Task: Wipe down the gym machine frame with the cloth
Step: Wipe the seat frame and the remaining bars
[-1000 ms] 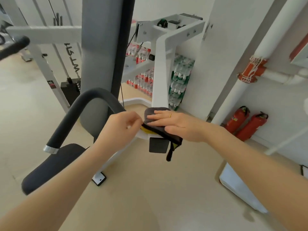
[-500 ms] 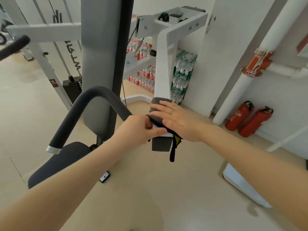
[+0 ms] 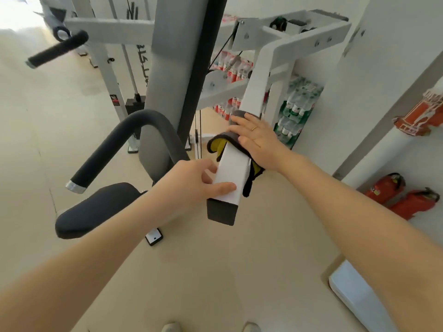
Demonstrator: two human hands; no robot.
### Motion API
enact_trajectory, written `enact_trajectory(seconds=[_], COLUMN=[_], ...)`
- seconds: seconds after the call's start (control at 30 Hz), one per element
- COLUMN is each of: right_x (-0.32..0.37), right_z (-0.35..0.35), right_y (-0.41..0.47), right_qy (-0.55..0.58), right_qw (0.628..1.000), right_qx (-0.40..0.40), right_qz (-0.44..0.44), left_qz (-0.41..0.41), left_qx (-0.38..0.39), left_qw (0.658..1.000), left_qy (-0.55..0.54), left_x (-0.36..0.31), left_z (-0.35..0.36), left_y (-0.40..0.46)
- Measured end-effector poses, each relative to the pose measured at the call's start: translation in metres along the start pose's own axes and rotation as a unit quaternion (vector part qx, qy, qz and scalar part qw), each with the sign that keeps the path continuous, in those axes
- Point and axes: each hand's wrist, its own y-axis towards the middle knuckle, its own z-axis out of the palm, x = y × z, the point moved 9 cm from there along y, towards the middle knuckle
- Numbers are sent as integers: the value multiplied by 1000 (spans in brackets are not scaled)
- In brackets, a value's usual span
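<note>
Both arms reached forward: the right hand (image 3: 257, 137) lay flat, fingers spread, pressing the grey-and-yellow cloth (image 3: 221, 142) draped over the white frame bar (image 3: 233, 170); nearer, the left hand (image 3: 191, 184) gripped the bar's end, thumb on top.

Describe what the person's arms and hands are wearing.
Both forearms are bare, with no sleeves, gloves or watch in view. The right hand wears a thin gold-coloured ring on one finger. The left hand shows no ring or other item.
</note>
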Motion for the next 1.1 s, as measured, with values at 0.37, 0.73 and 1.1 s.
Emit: enact_trajectory(seconds=[0.37,0.73,1.1], right_x=[19,33,-57], right_z=[1,0,-20], right_y=[-22,-49,46], right_qy=[57,-37,-33], right_qw=[972,941,992], right_qx=[84,-59,-90], right_qz=[-214,-332,-87], left_qz=[-95,-137,-131], left_qx=[-166,-157,-123], left_qw=[965,968,981], left_qy=[178,142,70], left_x=[-38,-45,-35], left_z=[-3,-2,-14], left_y=[-33,-34,6])
